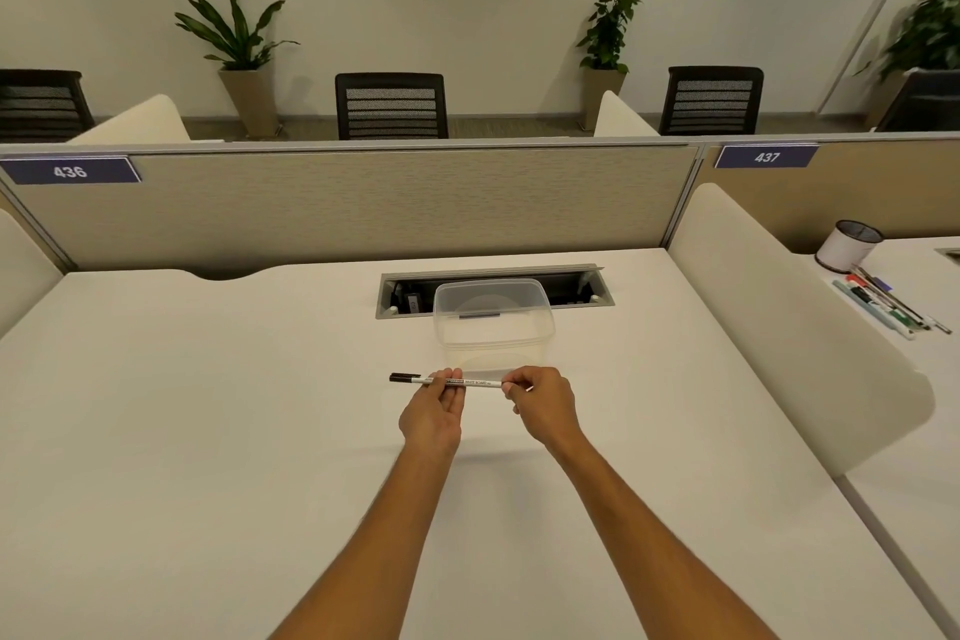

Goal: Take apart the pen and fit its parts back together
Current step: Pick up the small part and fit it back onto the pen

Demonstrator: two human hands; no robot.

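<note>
A slim white whiteboard marker pen (480,383) with a black cap at its left end is held level above the white desk (208,431). My left hand (434,413) pinches the barrel near its middle. At the pen's right end, my right hand (543,403) grips with its fingers and hides that tip. The pen looks whole, with the cap on.
A clear plastic container (493,322) stands just behind the pen, in front of an open cable slot (493,288). A beige partition runs along the desk's back. Beyond a curved divider (779,327) on the right lie several pens (888,301) and a white cup (849,244).
</note>
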